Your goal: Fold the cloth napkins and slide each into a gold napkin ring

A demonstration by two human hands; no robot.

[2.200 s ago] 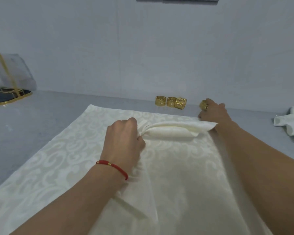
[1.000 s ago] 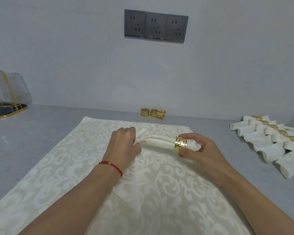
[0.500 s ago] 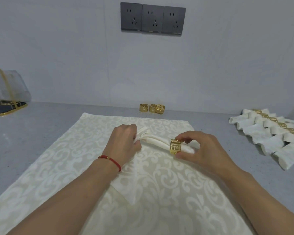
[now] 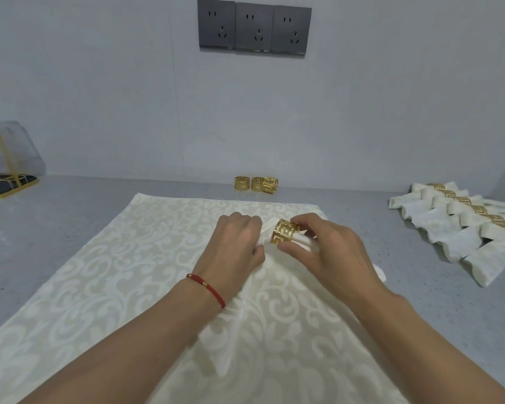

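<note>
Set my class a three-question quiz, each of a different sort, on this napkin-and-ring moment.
1. True or false: the right hand pinches the gold ring that sits around the gathered napkin.
2. How many loose rings stand by the wall? A) one B) three C) five
3. Fill in: the left hand, the one with the red bracelet, grips the ____.

Key: 1 true; 2 B; 3 napkin. The finished napkins lie on the counter to the right.
</note>
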